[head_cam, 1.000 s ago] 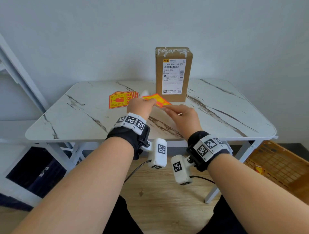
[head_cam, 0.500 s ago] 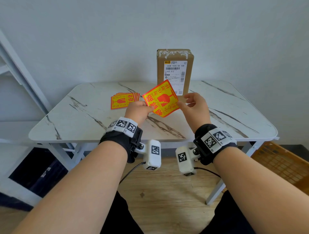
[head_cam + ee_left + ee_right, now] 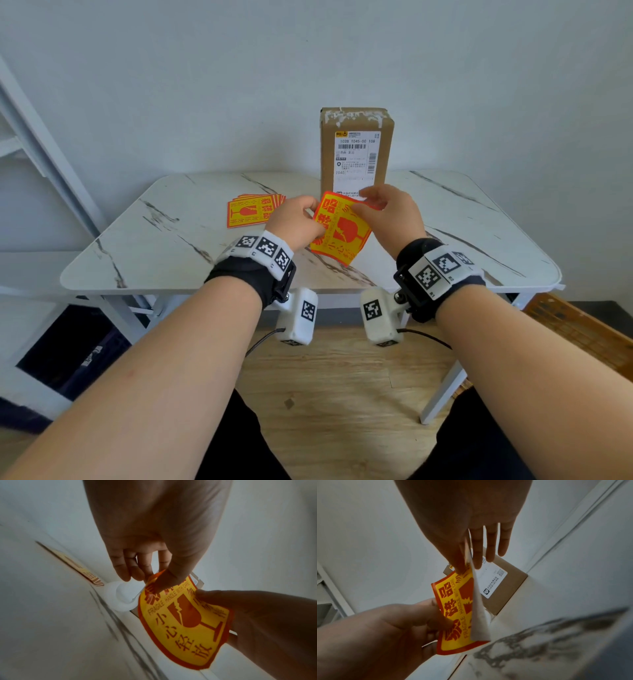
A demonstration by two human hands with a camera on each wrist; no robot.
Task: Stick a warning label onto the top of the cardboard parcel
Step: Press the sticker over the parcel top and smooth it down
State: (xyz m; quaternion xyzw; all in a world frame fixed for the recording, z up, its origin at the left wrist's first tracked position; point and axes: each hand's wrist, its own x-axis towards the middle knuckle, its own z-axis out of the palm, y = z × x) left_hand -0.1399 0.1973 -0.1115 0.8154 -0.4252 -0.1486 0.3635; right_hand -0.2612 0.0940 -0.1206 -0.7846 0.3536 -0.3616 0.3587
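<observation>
A yellow and red fragile warning label (image 3: 339,229) (image 3: 185,622) (image 3: 455,609) hangs in the air between both hands, above the front of the marble table (image 3: 171,246). My left hand (image 3: 296,224) (image 3: 154,577) pinches its left edge. My right hand (image 3: 383,209) (image 3: 464,561) pinches its upper right corner, where a white backing sheet (image 3: 478,609) stands folded away from the label. The cardboard parcel (image 3: 356,150) (image 3: 505,586) stands upright at the table's back, just beyond the hands, a white shipping label on its front.
A fanned stack of spare warning labels (image 3: 253,212) lies on the table left of the hands. A small white round object (image 3: 122,596) sits by the parcel's base. A white rack (image 3: 44,154) stands at left, an orange crate (image 3: 582,332) on the floor at right.
The label was first low over the table, then lifted upright; my right hand has now come back onto its upper right corner, and both hands sit slightly lower and closer together.
</observation>
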